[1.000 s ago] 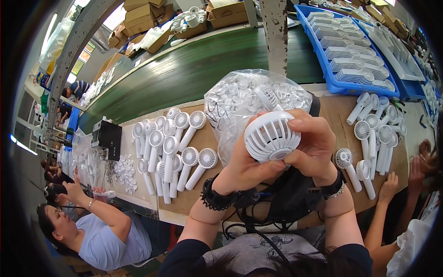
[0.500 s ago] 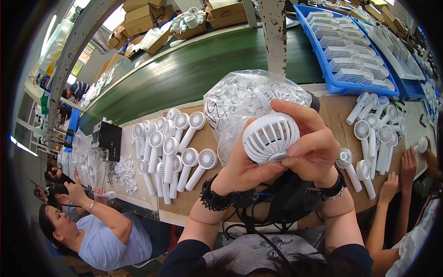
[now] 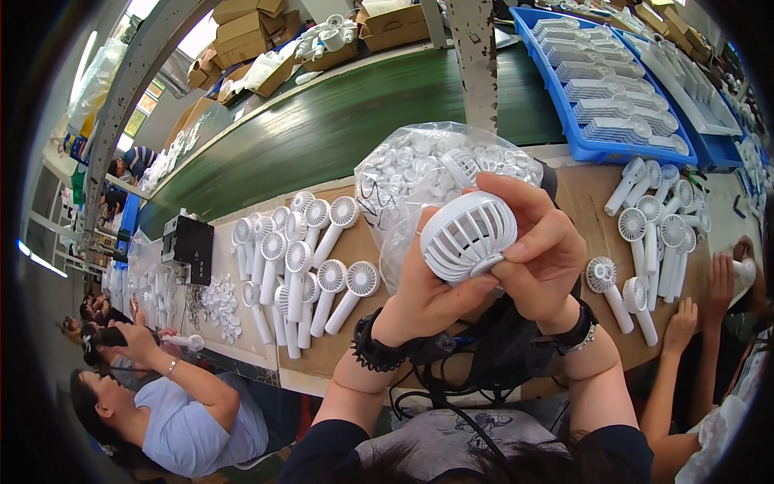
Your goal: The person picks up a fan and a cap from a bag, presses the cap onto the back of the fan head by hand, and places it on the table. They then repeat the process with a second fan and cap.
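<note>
Close in front of me, a white handheld fan [image 3: 468,235] is held up with its slotted round head tilted toward me. My left hand [image 3: 435,310] cups that head from below and the left, fingers closed round it. On the right side, my right hand [image 3: 542,262] grips it too, thumb and forefinger pinched at the small round cap on the grille's lower edge. Both thumbs almost meet there. Whether a small part sits between the fingertips cannot be made out. The fan's handle is not visible. Just behind stands a clear plastic bag [image 3: 395,173] full of small white round parts.
White handheld fans [image 3: 297,256] lie grouped at left, others [image 3: 672,231] at right. A blue tray [image 3: 584,147] holds stacked white shells. Beyond runs a green conveyor belt [image 3: 322,133]; a black box [image 3: 193,250] stands left. Co-workers' hands [image 3: 679,324] rest near the right edge.
The fan has shifted slightly left and turned a little in my hands, and my right fingers have moved on its lower edge. At left, a co-worker's arm has moved.
</note>
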The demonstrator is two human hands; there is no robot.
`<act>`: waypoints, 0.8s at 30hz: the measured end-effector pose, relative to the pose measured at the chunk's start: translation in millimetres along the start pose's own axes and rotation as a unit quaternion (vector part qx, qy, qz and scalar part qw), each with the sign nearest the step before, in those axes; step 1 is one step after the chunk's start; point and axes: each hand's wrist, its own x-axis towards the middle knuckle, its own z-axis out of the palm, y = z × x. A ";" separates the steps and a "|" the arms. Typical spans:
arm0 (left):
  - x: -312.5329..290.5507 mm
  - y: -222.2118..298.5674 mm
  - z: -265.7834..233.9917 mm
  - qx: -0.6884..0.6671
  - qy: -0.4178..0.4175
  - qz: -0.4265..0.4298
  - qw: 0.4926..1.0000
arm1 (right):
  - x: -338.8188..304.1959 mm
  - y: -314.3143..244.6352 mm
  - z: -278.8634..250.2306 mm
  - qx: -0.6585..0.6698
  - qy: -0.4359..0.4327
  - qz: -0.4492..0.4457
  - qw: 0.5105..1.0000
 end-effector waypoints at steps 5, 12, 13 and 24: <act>1.7 -3.6 2.4 0.014 0.022 0.017 1.000 | -4.8 5.9 3.6 0.005 0.047 -0.003 0.999; 3.6 -7.2 4.4 0.053 0.026 0.053 0.997 | -8.7 6.3 11.5 0.046 0.096 -0.004 0.994; 3.6 -8.2 4.8 0.047 0.028 0.062 0.997 | -9.0 6.1 12.2 0.068 0.106 -0.003 0.992; 3.3 -4.3 6.7 0.047 0.029 0.093 0.994 | -12.7 9.9 14.1 0.079 0.106 -0.019 0.991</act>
